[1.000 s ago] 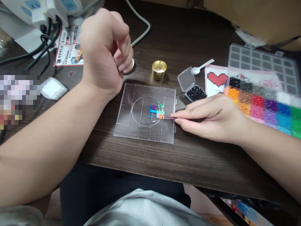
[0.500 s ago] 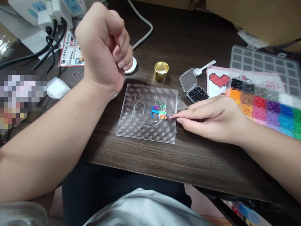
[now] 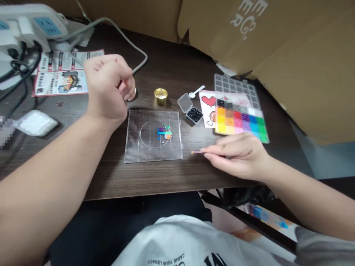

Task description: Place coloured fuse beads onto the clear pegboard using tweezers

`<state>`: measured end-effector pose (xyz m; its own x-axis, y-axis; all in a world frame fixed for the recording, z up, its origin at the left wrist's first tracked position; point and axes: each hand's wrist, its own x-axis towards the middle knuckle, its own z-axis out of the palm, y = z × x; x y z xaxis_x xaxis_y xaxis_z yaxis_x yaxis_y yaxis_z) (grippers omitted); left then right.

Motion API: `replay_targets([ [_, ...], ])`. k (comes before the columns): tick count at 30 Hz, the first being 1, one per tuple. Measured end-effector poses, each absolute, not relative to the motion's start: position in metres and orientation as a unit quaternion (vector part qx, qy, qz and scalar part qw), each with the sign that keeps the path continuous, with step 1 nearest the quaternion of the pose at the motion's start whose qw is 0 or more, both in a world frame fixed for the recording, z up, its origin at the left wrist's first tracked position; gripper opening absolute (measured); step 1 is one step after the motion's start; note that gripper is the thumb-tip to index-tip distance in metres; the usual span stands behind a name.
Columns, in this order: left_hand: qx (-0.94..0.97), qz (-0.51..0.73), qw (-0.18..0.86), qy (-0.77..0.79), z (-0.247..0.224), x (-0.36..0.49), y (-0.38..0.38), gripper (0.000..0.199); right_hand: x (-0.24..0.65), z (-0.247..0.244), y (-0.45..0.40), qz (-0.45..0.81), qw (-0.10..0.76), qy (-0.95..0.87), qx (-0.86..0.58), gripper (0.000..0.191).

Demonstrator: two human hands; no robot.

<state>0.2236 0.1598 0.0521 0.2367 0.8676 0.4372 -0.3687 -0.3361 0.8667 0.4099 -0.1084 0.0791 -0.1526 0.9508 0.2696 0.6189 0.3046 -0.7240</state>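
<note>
My right hand (image 3: 238,157) pinches a pair of thin pink tweezers (image 3: 199,152) between thumb and fingers. An orange speck, apparently a bead, shows at their tip, off the right side of the pegboard. The clear square pegboard (image 3: 135,147) lies flat on the table, marked with a circle. Right of its centre sits a small patch of fuse beads (image 3: 165,133) in blue, purple, green, white and orange. Above the board's left corner I hold my left hand (image 3: 108,87) curled into a loose fist, with nothing visible in it.
A gold cup (image 3: 161,97) stands behind the board. Right of it are an open box of black beads (image 3: 194,115), a white scoop (image 3: 196,91) and a compartment case of coloured beads (image 3: 241,120) over a heart pattern sheet (image 3: 206,111). A power strip (image 3: 50,27) and cables occupy the left.
My right hand has drawn the tweezers away from the bead patch, off the board toward the right. My view has shifted; my left hand stays curled.
</note>
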Motion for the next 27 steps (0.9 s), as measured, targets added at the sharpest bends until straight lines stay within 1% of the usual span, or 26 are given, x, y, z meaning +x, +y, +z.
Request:
replay_targets([
  [2,0.565,0.587,0.545,0.198,0.055,0.224,0.160,0.046,0.426,0.082,-0.136,0.223,0.347,-0.665,-0.623,0.020],
  [4,0.541,0.596,0.570,0.166,0.057,0.224,0.159,0.036,0.445,0.081,-0.163,0.185,0.360,-0.570,-0.715,0.009],
  [6,0.537,0.601,0.575,0.143,0.056,0.224,0.157,0.025,0.462,0.075,-0.185,0.137,0.386,-0.452,-0.793,0.014],
  [8,0.578,0.594,0.539,0.153,0.054,0.222,0.155,0.018,0.475,0.066,-0.201,0.097,0.409,-0.370,-0.828,0.020],
  [10,0.643,0.576,0.466,0.196,0.051,0.220,0.153,0.016,0.483,0.057,-0.210,0.071,0.428,-0.335,-0.836,0.023],
  [12,0.693,0.556,0.396,0.231,0.050,0.217,0.152,0.018,0.485,0.049,-0.213,0.055,0.445,-0.320,-0.835,0.027],
  [14,0.713,0.547,0.364,0.244,0.050,0.215,0.151,0.022,0.484,0.041,-0.213,0.045,0.459,-0.307,-0.832,0.028],
  [16,0.714,0.544,0.364,0.248,0.050,0.215,0.151,0.023,0.481,0.034,-0.211,0.043,0.467,-0.302,-0.830,0.027],
  [21,0.689,0.565,0.398,0.220,0.041,0.219,0.160,0.018,0.475,0.025,-0.201,0.038,0.462,-0.294,-0.836,0.022],
  [27,0.708,0.564,0.370,0.206,0.036,0.219,0.162,0.023,0.475,0.024,-0.197,0.019,0.465,-0.272,-0.842,0.031],
])
